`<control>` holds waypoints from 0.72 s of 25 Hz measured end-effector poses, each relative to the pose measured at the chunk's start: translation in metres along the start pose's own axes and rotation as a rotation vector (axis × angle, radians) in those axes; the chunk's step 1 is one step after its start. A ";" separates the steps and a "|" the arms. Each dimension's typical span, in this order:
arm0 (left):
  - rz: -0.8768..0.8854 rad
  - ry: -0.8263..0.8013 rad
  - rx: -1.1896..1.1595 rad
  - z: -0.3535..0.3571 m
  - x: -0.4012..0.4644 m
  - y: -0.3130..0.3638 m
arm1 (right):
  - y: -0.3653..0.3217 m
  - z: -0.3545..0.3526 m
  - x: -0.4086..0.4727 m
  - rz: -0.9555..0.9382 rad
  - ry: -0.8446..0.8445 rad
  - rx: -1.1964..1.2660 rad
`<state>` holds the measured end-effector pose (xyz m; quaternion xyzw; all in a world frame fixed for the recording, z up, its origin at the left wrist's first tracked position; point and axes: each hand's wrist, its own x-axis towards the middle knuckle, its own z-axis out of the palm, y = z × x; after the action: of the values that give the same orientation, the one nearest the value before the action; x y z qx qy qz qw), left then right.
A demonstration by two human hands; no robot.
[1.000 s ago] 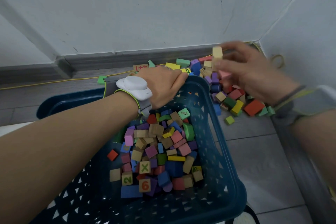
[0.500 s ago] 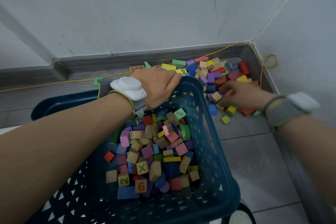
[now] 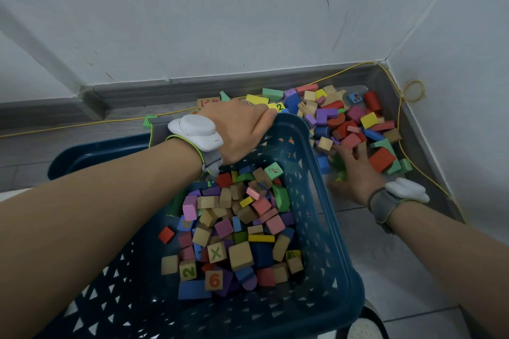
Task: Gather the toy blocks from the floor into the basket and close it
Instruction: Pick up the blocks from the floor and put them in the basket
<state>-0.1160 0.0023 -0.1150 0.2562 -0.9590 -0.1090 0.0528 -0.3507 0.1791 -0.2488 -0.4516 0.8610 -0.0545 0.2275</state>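
A dark blue lattice basket [image 3: 316, 217] stands on the floor, tilted toward me, with several coloured and plain wooden blocks [image 3: 237, 228] heaped inside. My left hand [image 3: 239, 132] grips its far rim, fingers curled over the edge. To the right, a pile of loose blocks [image 3: 344, 121] lies in the corner of the room. My right hand [image 3: 355, 170] lies palm down at the near edge of that pile, its blurred fingers spread over a few blocks. A green block shows under its palm.
Two white walls meet at the corner behind the pile, with grey skirting. A thin yellow cable [image 3: 407, 91] runs along the skirting and down the right side. A dark blue lid [image 3: 91, 151] lies behind the basket on the left.
My right hand, raised with blocks a second ago, has come down to the floor pile and slid nearer the basket. More blocks lie in the basket. My left hand has kept its grip.
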 end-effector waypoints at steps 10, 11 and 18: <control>-0.007 -0.013 -0.009 0.000 0.001 0.000 | -0.003 0.011 0.000 -0.010 0.060 -0.016; -0.005 -0.013 -0.013 0.000 0.001 0.000 | -0.002 0.011 -0.001 -0.017 0.056 -0.024; 0.000 -0.016 -0.020 0.001 0.001 -0.001 | -0.006 0.022 -0.007 -0.003 0.055 -0.068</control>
<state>-0.1162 0.0010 -0.1163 0.2550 -0.9582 -0.1206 0.0477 -0.3329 0.1838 -0.2640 -0.4586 0.8676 -0.0380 0.1882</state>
